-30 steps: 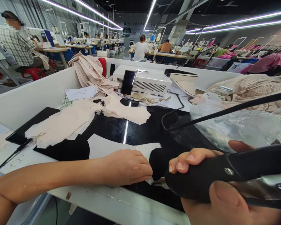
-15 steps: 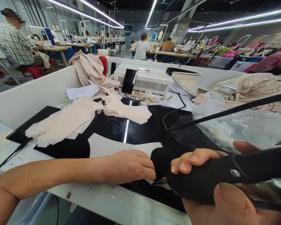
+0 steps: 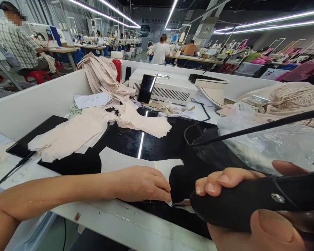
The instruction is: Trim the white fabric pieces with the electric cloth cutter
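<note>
My left hand (image 3: 143,184) is at the near edge of the black glossy surface, fingers curled down and closed on the end of a white curved sheet (image 3: 131,161). The fingertips are partly hidden. My right hand (image 3: 272,226) is wrapped round a black-handled tool (image 3: 232,202) with a screw in its side and a shiny metal part below, largely hidden by the thumb. A narrow metal-looking tip shows between the tool and my left fingers, close to the sheet. Beige fabric pieces (image 3: 70,134) lie stacked beyond my left forearm.
A phone (image 3: 146,89) leans on a white vented box (image 3: 167,87). A black cable (image 3: 251,130) crosses above a clear plastic bag (image 3: 282,139) at the right. Beige lace fabric (image 3: 290,97) and a white visor (image 3: 209,89) lie behind. A low white wall (image 3: 42,89) bounds the table.
The tool in my right hand has shifted slightly right and down. My left hand stays on the white sheet, drawn a little to the left. The view has shifted a little.
</note>
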